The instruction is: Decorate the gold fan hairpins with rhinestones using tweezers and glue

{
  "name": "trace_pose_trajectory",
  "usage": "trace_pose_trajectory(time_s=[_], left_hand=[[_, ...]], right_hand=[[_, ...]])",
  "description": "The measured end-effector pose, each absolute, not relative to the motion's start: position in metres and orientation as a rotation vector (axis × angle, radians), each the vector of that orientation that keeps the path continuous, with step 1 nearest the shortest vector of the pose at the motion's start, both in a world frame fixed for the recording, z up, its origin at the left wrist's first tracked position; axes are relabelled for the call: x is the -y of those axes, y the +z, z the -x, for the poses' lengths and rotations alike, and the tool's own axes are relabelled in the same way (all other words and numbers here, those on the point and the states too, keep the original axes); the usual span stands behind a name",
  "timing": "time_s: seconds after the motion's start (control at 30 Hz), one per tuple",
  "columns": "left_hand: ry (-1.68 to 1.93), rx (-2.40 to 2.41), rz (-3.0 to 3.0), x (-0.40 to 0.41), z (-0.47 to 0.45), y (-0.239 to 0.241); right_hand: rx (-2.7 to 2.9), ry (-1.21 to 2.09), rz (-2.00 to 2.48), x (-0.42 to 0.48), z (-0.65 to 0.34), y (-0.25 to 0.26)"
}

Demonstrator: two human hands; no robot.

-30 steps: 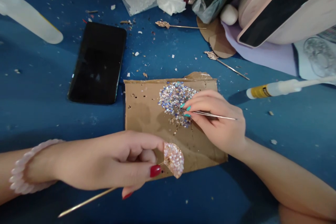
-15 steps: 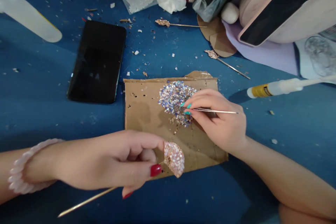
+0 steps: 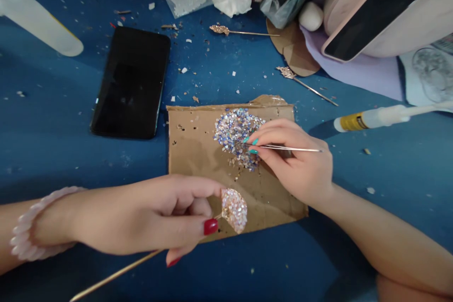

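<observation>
1. Compared with half a second earlier, the fan-topped hairpin [image 3: 234,210] had tilted slightly: its fan's lower tip sat a little higher and its stick's far end had dropped to the bottom border of the view.
2. The right hand [image 3: 300,165] had stayed nearly in place, its grip closed around the tweezers [image 3: 290,148], whose tips were at the heap of small gems [image 3: 237,127].
3. The left hand's [image 3: 152,222] grip grasped the fan-topped hairpin between thumb and fingers, the fan over the lower part of the cardboard [image 3: 198,165].
4. Two more hairpins [image 3: 219,30] lay on the tabletop [image 3: 63,141] beyond the cardboard; there was one phone [image 3: 130,85] and one yellow-labelled bottle [image 3: 371,119]. The gems were too many to count.
5. The fan's tip came close to the cardboard's lower edge in view. A narrow strip of tabletop separated cardboard and phone; a wider one ran rightward to the bottle.
</observation>
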State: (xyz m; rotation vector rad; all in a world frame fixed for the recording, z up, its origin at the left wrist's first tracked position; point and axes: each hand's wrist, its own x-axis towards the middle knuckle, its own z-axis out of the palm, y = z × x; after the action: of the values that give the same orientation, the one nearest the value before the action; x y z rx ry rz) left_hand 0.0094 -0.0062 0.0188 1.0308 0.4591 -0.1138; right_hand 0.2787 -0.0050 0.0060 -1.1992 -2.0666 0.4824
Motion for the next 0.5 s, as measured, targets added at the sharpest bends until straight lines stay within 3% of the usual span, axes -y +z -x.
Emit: trace_pose_trajectory(time_s=[0.5], left_hand=[[-0.146, -0.473, -1.065, 0.0024, -0.0122, 0.0246]], right_hand=[[2.059, 0.512, 1.198, 0.0045, -0.2782, 0.0062]])
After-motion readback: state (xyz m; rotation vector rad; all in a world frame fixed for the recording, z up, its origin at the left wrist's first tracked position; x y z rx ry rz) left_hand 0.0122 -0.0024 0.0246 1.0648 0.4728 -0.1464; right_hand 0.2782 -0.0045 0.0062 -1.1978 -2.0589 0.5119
